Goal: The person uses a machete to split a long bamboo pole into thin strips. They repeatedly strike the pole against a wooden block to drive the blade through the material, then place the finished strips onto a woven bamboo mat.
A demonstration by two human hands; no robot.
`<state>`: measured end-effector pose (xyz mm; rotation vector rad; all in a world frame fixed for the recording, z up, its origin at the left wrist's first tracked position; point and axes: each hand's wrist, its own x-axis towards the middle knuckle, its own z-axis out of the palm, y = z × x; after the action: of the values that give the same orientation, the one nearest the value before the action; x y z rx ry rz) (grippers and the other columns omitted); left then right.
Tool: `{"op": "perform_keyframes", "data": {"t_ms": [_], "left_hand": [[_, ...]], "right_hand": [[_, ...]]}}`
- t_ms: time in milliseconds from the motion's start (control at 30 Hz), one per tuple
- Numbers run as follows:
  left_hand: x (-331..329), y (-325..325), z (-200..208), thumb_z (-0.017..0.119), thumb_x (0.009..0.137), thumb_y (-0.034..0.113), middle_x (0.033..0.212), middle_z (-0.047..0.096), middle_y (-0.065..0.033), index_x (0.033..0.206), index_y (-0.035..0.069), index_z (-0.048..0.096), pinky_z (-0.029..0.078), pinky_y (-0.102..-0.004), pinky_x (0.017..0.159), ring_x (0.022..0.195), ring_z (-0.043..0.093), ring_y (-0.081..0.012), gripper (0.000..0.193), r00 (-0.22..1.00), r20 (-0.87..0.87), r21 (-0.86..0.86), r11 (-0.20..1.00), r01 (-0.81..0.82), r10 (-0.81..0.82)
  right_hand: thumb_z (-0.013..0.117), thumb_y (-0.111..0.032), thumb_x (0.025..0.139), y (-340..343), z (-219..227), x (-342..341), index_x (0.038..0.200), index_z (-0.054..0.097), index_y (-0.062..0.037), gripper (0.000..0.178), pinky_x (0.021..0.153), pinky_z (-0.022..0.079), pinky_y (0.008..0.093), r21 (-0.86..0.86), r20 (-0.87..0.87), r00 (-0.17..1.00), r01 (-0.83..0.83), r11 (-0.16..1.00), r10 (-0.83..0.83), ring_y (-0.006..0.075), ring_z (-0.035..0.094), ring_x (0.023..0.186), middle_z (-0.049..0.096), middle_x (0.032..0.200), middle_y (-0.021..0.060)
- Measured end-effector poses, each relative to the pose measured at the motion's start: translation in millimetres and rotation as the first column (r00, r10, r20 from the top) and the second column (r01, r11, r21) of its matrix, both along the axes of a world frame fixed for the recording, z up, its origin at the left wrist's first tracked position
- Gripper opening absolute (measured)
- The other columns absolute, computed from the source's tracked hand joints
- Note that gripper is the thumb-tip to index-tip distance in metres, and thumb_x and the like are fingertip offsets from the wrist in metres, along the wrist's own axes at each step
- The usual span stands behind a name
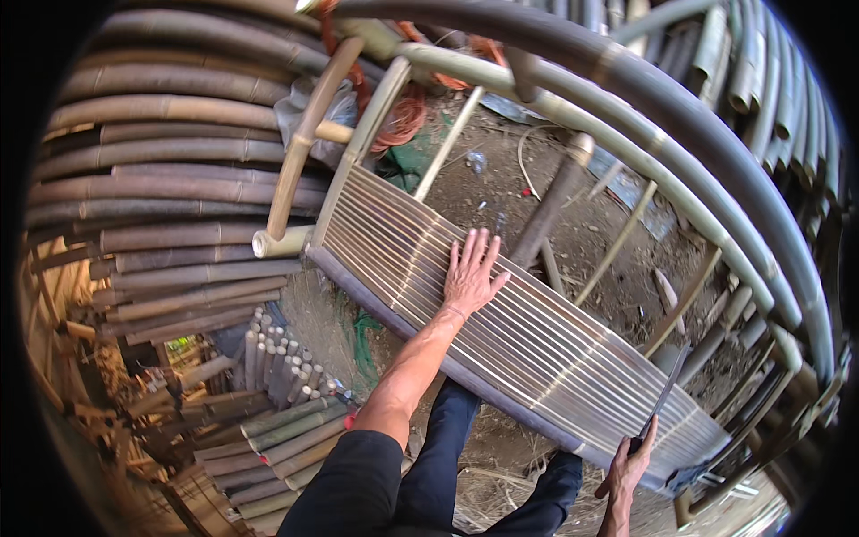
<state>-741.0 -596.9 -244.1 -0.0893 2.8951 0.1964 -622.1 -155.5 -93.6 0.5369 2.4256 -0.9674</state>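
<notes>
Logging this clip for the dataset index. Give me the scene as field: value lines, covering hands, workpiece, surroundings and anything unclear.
Left hand: palm down on the slats, fingers spread
Right hand: gripping a long-bladed tool, blade pointing away from the person
Workpiece: slatted bamboo panel, running diagonally across the view
Surroundings: stacked bamboo poles at left; coiled orange cord beyond the panel's left end
Unclear: whether the blade touches the slats
</notes>
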Motion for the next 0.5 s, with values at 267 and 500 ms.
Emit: {"op": "perform_keyframes", "data": {"t_ms": [267, 500], "left_hand": [[9.4, -24.6, -31.8, 0.053, 0.09, 0.051, 0.134, 0.05, -0.0089, 0.128, 0.014, 0.057, 0.017, -0.0533, 0.116, 0.139, 0.032, -0.0267, 0.053, 0.985, -0.166, 0.189, 0.982, -0.025, 0.057], [12.9, -28.4, -37.7, 0.049, 0.089, 0.049, 0.137, 0.052, -0.0119, 0.136, 0.015, 0.049, 0.012, -0.0563, 0.116, 0.136, 0.037, -0.0296, 0.058, 0.998, -0.009, 0.251, 0.966, -0.062, 0.066]], "right_hand": [[0.06, -0.003, 0.082, -323.7, -6.2, -230.0, 0.148, 0.034, -0.004, 0.071, 0.095, 0.047, 0.0379, -0.475, 0.132, 0.752, -0.524, 0.707, 0.646, 0.0298, 0.062, 0.109, 0.061, 0.121, 0.025], [0.06, -0.014, 0.084, -517.4, -79.8, -268.3, 0.146, 0.037, -0.0044, 0.067, 0.106, 0.043, 0.0339, -0.525, 0.172, 0.474, -0.698, 0.488, 0.864, 0.0336, 0.058, 0.118, 0.056, 0.129, 0.0276]]}}
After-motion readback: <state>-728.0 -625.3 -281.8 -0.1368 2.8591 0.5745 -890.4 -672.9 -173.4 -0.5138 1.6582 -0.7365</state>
